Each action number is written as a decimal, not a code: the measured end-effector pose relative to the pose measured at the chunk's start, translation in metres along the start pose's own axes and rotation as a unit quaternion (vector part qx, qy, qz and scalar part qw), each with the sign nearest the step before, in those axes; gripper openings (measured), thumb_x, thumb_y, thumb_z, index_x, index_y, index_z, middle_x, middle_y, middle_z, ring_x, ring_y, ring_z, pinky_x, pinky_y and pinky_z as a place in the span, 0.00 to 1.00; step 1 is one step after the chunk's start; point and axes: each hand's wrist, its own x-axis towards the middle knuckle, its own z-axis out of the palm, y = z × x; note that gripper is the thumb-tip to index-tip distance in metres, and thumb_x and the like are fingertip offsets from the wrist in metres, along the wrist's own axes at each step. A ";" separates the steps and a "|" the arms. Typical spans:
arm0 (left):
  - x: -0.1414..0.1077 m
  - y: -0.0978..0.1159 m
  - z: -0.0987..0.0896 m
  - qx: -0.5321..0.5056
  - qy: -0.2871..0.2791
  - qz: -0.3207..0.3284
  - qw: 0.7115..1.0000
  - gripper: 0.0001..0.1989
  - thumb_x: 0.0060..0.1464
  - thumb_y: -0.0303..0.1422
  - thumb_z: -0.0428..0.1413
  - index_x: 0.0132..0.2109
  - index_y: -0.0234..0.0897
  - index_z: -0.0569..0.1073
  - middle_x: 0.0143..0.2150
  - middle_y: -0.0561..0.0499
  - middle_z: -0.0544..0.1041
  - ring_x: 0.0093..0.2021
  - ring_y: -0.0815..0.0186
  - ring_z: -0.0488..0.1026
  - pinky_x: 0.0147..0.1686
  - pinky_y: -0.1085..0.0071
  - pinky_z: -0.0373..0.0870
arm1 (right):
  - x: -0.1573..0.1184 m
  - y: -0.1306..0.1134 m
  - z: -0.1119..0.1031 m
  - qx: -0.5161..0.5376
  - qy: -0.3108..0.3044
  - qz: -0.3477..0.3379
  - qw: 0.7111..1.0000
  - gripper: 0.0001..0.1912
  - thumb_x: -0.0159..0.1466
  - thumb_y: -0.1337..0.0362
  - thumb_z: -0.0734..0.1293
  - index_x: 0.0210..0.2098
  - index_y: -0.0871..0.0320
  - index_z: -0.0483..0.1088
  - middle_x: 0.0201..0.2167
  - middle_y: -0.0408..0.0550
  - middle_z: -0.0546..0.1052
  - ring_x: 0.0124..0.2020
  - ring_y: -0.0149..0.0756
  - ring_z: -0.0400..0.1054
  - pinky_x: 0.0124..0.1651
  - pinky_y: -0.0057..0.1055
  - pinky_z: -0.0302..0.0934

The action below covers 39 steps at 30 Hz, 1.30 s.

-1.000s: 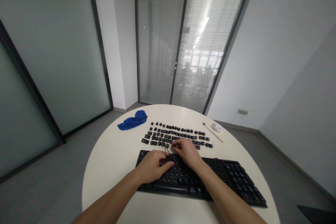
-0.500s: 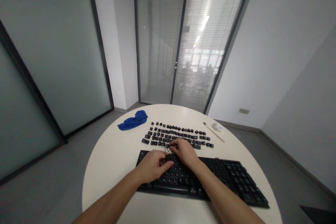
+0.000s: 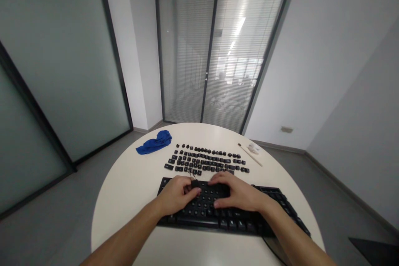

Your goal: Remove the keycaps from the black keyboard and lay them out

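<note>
A black keyboard [image 3: 205,221] lies near the front of the round table, many of its key positions without caps. My left hand [image 3: 178,194] is over its left part, thumb and fingers closed on a small tool with a black handle [image 3: 195,183] and thin wire prongs. Over the middle of the keyboard, my right hand [image 3: 238,193] rests with thumb and fingers apart and nothing between them. Loose black keycaps [image 3: 199,161] lie in several rows just beyond the keyboard.
A blue cloth [image 3: 155,142] lies at the table's back left. At the back right are a thin brush [image 3: 250,155] and a small whitish item [image 3: 253,148]. A cable [image 3: 274,251] runs off the front of the round white table [image 3: 121,183].
My right hand has moved away from the wire prongs, right and toward me, and has opened over the keyboard. My left hand keeps hold of the tool. The whole view has shifted slightly.
</note>
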 end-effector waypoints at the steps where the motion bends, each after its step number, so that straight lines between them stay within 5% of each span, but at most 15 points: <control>1: 0.000 0.001 0.000 -0.002 -0.001 -0.001 1.000 0.16 0.61 0.39 0.53 0.30 0.33 0.77 0.27 0.51 0.76 0.26 0.67 0.69 0.27 0.74 0.61 | -0.005 0.002 0.001 0.002 -0.023 -0.005 1.000 0.33 0.51 0.47 0.76 0.53 0.52 0.73 0.55 0.51 0.70 0.57 0.47 0.63 0.62 0.45 0.55; 6: 0.001 0.009 -0.003 -0.002 0.020 -0.011 1.000 0.16 0.61 0.39 0.53 0.32 0.33 0.77 0.27 0.50 0.77 0.27 0.67 0.71 0.28 0.73 0.62 | -0.013 0.008 0.013 -0.008 -0.053 -0.004 0.999 0.44 0.49 0.46 0.77 0.62 0.50 0.65 0.63 0.53 0.60 0.64 0.51 0.51 0.68 0.49 0.45; 15: 0.000 0.008 -0.005 -0.012 -0.039 0.019 0.999 0.13 0.61 0.36 0.53 0.34 0.33 0.78 0.30 0.50 0.79 0.29 0.66 0.73 0.30 0.73 0.64 | 0.004 0.005 0.022 -0.005 -0.055 -0.007 0.998 0.46 0.48 0.46 0.77 0.63 0.51 0.64 0.63 0.53 0.60 0.64 0.52 0.51 0.67 0.48 0.46; 28: -0.001 0.009 -0.005 0.012 -0.070 0.047 0.996 0.10 0.60 0.34 0.56 0.34 0.34 0.77 0.31 0.50 0.78 0.30 0.66 0.72 0.31 0.73 0.64 | -0.004 -0.002 0.030 -0.005 0.019 -0.016 1.000 0.40 0.49 0.43 0.76 0.58 0.51 0.69 0.62 0.55 0.65 0.62 0.52 0.56 0.65 0.49 0.48; 35: -0.003 0.020 -0.001 0.077 -0.092 0.132 0.984 0.07 0.59 0.32 0.56 0.34 0.37 0.75 0.32 0.51 0.77 0.32 0.65 0.72 0.32 0.73 0.61 | -0.005 -0.011 0.032 0.009 0.035 -0.056 0.998 0.27 0.52 0.48 0.76 0.48 0.51 0.76 0.55 0.51 0.70 0.58 0.48 0.60 0.63 0.45 0.52; 39: -0.003 0.019 0.002 0.092 -0.075 0.100 0.988 0.06 0.60 0.33 0.56 0.35 0.36 0.74 0.31 0.51 0.76 0.30 0.65 0.71 0.30 0.73 0.61 | -0.004 -0.013 0.033 0.013 0.041 -0.068 0.997 0.21 0.53 0.49 0.76 0.43 0.52 0.78 0.51 0.50 0.73 0.55 0.46 0.62 0.60 0.42 0.55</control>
